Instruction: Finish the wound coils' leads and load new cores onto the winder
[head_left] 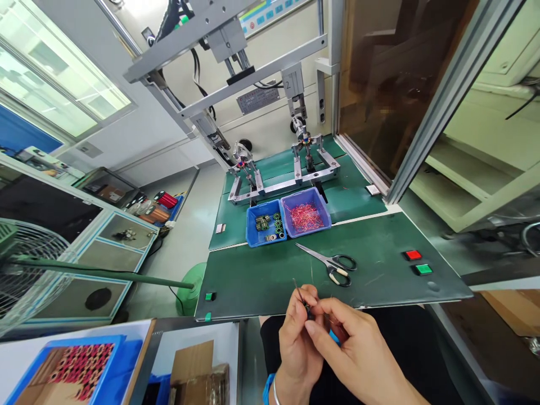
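My left hand [297, 343] is closed, its thumb and fingertips pinching a small dark part [307, 309] at the front edge of the green bench. A thin shaft or wire end sticks up from the fingers. My right hand [354, 343] is closed against the same part from the right, thumb and forefinger meeting at it. Fingers cover most of the part, so its exact kind does not show. Just beyond the hands lie scissors [327, 260] with black handles, blades pointing to the upper left.
Behind the scissors stand a blue bin [266, 243] with green toothed cores and metal pieces, and a purple bin [310, 232] of red wire scraps. A metal two-station fixture [278, 188] spans the back. Red [412, 255] and green [424, 269] buttons sit at right.
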Motion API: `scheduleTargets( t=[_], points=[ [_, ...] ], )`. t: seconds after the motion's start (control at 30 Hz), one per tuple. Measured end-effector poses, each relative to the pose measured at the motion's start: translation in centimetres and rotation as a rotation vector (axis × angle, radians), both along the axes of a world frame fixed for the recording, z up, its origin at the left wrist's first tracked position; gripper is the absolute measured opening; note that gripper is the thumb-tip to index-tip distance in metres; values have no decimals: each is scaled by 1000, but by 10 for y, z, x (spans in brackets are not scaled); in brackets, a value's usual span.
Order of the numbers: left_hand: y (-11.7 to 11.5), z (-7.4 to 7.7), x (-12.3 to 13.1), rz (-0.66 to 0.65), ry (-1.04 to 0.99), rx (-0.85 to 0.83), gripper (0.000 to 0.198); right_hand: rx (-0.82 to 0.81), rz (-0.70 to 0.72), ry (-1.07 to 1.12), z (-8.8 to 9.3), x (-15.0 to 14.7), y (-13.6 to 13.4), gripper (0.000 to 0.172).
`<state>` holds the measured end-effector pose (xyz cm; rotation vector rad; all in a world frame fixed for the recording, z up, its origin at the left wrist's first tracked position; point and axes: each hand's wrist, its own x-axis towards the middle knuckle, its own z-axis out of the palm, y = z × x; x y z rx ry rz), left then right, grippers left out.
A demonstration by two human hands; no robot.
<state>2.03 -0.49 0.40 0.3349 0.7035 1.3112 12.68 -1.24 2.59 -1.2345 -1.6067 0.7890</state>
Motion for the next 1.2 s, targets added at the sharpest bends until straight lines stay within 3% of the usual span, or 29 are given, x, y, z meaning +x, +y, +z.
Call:
scheduleTargets(
  t=[0.37, 0.57, 0.87, 0.97, 1.13, 1.2],
  points=[
    [-1, 0, 2, -38, -38, 48, 19, 58, -63, 1, -3, 0, 1, 20],
    [-3, -5, 3, 23, 49, -81, 32, 66, -42, 37, 0, 4, 1, 23],
    [-4, -6, 8, 13, -53, -201, 38, -67, -34, 148, -25, 4, -1, 18],
    [-6, -9, 10, 17, -53, -276, 42, -26, -5, 158, -21, 6, -2, 19],
    [-10, -9, 10, 87, -59, -343, 42, 125, 162, 91, -6, 16, -4, 19],
    [-10, -7, 9, 70, -45, -309, 42, 127, 131, 72, -3, 20, -4, 18]
  ],
)
